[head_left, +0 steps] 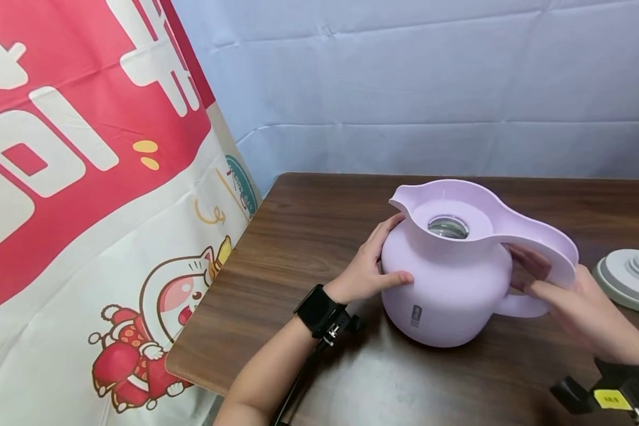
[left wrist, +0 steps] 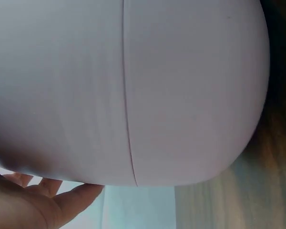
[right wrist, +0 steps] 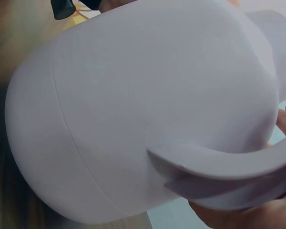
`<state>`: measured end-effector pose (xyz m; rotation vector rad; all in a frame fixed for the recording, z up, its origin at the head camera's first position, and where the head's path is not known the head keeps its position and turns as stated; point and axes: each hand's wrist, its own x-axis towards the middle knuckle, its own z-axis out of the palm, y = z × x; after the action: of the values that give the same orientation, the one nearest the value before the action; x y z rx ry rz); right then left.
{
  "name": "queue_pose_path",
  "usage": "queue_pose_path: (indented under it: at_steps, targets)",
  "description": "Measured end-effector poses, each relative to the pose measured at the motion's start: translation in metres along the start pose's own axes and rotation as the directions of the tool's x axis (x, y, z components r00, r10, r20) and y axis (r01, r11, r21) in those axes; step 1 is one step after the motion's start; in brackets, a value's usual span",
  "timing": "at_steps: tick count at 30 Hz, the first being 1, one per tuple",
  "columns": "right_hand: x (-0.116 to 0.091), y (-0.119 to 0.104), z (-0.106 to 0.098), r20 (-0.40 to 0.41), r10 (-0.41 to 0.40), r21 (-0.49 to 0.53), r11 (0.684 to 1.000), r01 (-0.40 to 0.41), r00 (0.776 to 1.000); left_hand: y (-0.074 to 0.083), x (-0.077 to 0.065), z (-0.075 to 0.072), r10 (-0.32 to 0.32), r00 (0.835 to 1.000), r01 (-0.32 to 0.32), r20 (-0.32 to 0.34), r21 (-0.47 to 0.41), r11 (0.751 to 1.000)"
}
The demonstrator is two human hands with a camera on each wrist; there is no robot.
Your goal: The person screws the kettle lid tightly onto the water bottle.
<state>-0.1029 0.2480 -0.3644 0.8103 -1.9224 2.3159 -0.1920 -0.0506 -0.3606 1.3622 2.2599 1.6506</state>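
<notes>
A pale purple vacuum jug stands upright on the wooden table, its spout pointing left and its handle to the right. The top is uncovered, showing a round shiny opening. My left hand holds the jug's round body from the left, thumb on the near side and fingers reaching behind. In the left wrist view, fingertips touch the curved wall. My right hand grips the handle, with fingers passing through its loop. The right wrist view shows the jug body and part of that hand.
A round white and grey lid-like part lies at the table's right, with a pale green piece under it. The brown table ends at the left beside a red and white printed cloth. Pale blue cloth hangs behind.
</notes>
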Motion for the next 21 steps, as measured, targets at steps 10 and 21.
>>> queue_pose_path:
  at_steps: [10,21]
  targets:
    - [-0.014,-0.003,0.007,0.075,-0.078,0.042,0.996,0.075,0.994,0.011,-0.011,0.008,-0.004,1.0,0.004,0.005,0.048,0.999]
    - [-0.014,-0.003,0.006,0.126,0.016,0.044,0.999,-0.021,0.992,0.019,-0.025,0.009,0.016,0.999,-0.013,-0.032,0.081,0.997]
